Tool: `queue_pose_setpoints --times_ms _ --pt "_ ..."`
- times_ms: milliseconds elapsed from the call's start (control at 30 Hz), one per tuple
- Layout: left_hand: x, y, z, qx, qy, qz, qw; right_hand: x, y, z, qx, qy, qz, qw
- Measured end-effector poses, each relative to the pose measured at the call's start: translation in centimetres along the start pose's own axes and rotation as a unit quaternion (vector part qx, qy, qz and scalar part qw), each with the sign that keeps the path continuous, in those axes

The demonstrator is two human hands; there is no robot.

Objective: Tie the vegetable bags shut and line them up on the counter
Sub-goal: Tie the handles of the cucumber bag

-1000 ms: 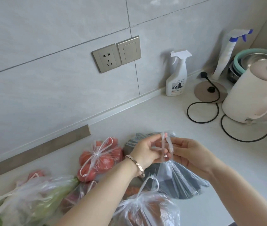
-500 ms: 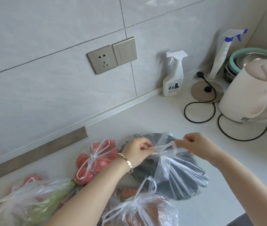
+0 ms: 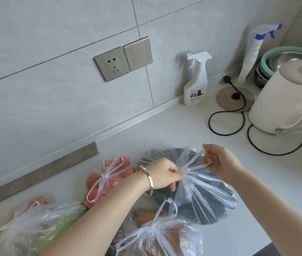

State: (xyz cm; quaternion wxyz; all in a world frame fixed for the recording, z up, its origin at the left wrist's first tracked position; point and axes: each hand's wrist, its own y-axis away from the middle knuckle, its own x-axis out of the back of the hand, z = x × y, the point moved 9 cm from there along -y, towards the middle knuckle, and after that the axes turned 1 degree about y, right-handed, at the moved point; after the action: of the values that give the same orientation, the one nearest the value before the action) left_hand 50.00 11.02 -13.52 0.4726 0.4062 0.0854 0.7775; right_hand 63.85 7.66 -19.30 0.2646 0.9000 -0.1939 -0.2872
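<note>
Two hands work: our left hand pinches the crinkled clear bag knot; our right hand grips its twisted handles.

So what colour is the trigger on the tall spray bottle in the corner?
Blue, on the white tall spray bottle; the head view shows it.

The kettle runs off the right edge, hiding part of the stacked bowls behind it. Left of it, the spray bottle label is too small to read. Far left of the kettle, the green-vegetable bag (contents blurred) is cut by the bottom-left corner.
</note>
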Motion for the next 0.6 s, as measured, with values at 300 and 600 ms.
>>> queue_pose_setpoints --times_ms 300,600 --pt "1.0 1.5 -0.3 -0.082 -0.118 0.048 0.988 -0.3 -1.9 -2.1 0.052 0.325 -0.004 0.944" --pt "-0.3 1.0 -9.8 0.036 0.127 0.100 0.986 3.3 -5.4 3.3 -0.059 0.329 0.119 0.935"
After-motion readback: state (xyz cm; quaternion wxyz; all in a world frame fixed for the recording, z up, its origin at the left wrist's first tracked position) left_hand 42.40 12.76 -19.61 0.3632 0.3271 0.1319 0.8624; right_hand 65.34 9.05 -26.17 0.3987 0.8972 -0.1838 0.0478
